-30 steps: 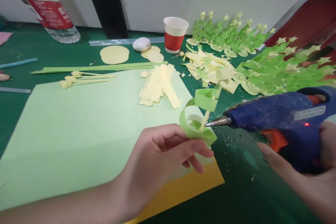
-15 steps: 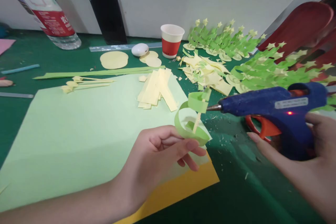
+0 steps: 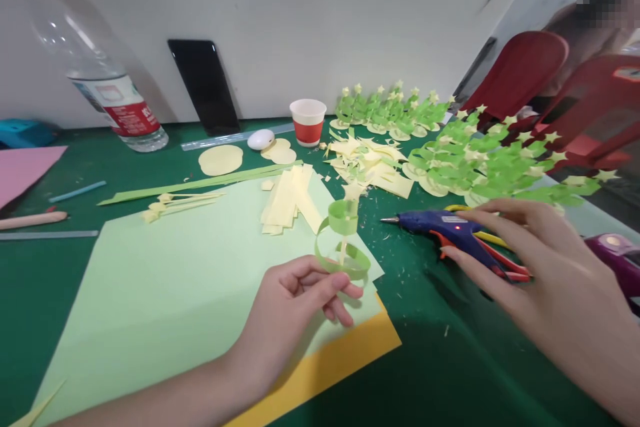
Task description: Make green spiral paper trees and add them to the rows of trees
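My left hand (image 3: 295, 303) pinches a curled green paper spiral (image 3: 341, 247) wound on a thin yellow stick, held just above a pale green sheet (image 3: 175, 280). My right hand (image 3: 540, 267) hovers with fingers spread over a blue glue gun (image 3: 450, 227) that lies on the green table (image 3: 450, 360), nozzle pointing left toward the spiral. The fingers rest on or just above the gun's body without gripping it.
Yellow paper strips (image 3: 290, 203), round yellow discs (image 3: 221, 160), a red paper cup (image 3: 308, 122), a white egg-shaped object (image 3: 261, 139), a water bottle (image 3: 100, 73), a black phone (image 3: 203, 85), scrap piles (image 3: 370, 163) and rows of green paper trees (image 3: 480, 163) surround the work. Red chairs (image 3: 520, 73) stand at right.
My right hand lowered the glue gun away from the spiral and set it on the table, then let go. The view tilted up; my left hand still holds the spiral.
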`<move>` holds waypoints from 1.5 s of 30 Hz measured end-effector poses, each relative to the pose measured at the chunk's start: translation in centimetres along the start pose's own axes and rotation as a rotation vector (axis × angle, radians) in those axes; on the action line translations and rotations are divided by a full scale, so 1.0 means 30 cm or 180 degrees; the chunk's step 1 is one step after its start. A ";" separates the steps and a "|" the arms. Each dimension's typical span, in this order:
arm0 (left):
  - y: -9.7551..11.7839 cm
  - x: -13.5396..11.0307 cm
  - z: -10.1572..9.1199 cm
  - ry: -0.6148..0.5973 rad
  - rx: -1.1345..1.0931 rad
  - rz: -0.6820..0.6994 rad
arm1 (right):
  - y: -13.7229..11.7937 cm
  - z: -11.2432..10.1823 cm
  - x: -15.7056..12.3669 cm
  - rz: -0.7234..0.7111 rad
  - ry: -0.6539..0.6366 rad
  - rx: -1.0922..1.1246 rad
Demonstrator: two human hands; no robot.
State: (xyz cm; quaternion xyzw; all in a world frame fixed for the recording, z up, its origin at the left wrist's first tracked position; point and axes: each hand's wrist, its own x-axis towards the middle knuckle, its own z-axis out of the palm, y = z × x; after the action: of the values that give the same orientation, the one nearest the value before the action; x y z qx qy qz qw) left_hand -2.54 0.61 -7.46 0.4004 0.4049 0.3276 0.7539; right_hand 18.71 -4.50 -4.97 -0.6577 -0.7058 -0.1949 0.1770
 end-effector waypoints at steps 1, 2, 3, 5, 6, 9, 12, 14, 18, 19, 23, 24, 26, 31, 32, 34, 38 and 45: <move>0.000 -0.001 0.000 0.0003 0.0022 -0.0002 | -0.019 -0.004 0.007 -0.0275 0.0114 0.0389; -0.001 -0.002 -0.001 0.0008 0.0041 0.0009 | -0.042 -0.006 0.017 -0.0490 0.0094 0.0800; -0.001 -0.003 -0.002 0.0014 0.0062 0.0025 | -0.066 -0.005 0.029 -0.0541 -0.0010 0.1204; -0.001 -0.005 -0.003 0.0012 0.0109 0.0063 | -0.112 0.004 0.056 -0.0375 -0.0278 0.1845; 0.000 -0.005 -0.003 0.0012 0.0132 0.0082 | -0.131 0.012 0.068 -0.0282 -0.0400 0.2095; 0.005 -0.004 -0.003 -0.0004 0.0188 0.0099 | -0.168 0.038 0.095 -0.0138 -0.0683 0.2615; 0.008 -0.002 -0.001 -0.0015 0.0180 0.0078 | -0.181 0.051 0.106 -0.0008 -0.0946 0.2829; 0.007 -0.001 0.001 0.0016 0.0176 0.0057 | -0.184 0.052 0.107 0.0059 -0.1055 0.2884; 0.000 0.001 0.000 -0.0016 0.0100 0.0031 | -0.182 0.048 0.109 0.0048 -0.0951 0.2857; -0.002 0.001 -0.001 -0.0040 0.0062 0.0027 | -0.181 0.046 0.110 0.0026 -0.0904 0.2811; -0.005 -0.001 -0.004 -0.0124 -0.0081 0.0025 | -0.173 0.038 0.114 -0.0167 -0.0797 0.2628; -0.004 -0.002 -0.005 -0.0129 -0.0104 0.0018 | -0.171 0.037 0.116 -0.0207 -0.0810 0.2614; -0.003 -0.002 -0.004 -0.0136 -0.0122 0.0013 | -0.167 0.034 0.120 -0.0200 -0.0833 0.2599; -0.004 0.003 -0.001 -0.0076 -0.0035 0.0005 | -0.162 0.031 0.129 -0.0024 -0.0830 0.2582; -0.005 0.004 -0.001 -0.0057 -0.0006 0.0006 | -0.161 0.031 0.131 -0.0026 -0.0831 0.2574; -0.007 0.004 -0.002 -0.0041 0.0031 0.0021 | -0.159 0.030 0.134 -0.0045 -0.0829 0.2536; -0.011 0.002 -0.007 -0.0086 -0.0043 0.0056 | -0.156 0.031 0.134 -0.0042 -0.0812 0.2523; -0.016 0.000 -0.009 -0.0252 -0.0129 0.0066 | -0.155 0.031 0.134 0.0048 -0.0918 0.2617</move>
State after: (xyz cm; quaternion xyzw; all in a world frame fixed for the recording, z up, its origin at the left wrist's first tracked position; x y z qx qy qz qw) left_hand -2.69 0.48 -7.95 0.4019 0.3640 0.3274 0.7738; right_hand 13.79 -0.84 -3.93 -0.5581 -0.7374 0.1976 0.3252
